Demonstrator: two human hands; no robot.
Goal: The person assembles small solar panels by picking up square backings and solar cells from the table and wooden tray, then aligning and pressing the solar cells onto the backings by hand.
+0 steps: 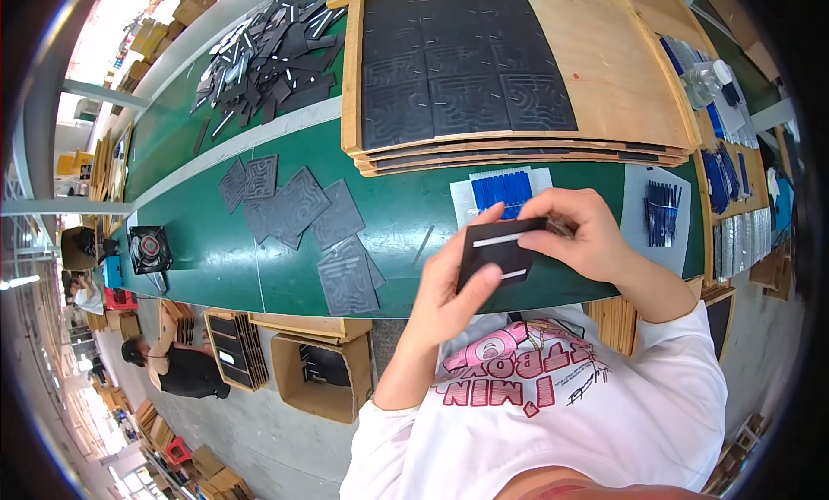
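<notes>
Hanging onto a black square [509, 256] near the wooden tray [617, 68]; left hand [446, 294] is clamping one side, right hand [594, 234] is pinching the other.

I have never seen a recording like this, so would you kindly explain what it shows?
There is no robot here: a wide fisheye camera on a person's head looks down at their own bare hands, and its lens makes straight edges look bent. The left hand and right hand hold a black panel bearing two white strips. On the green tabletop lie grey patterned squares, a heap of dark flat pieces, blue strips and a wooden tray of black patterned squares.
</notes>
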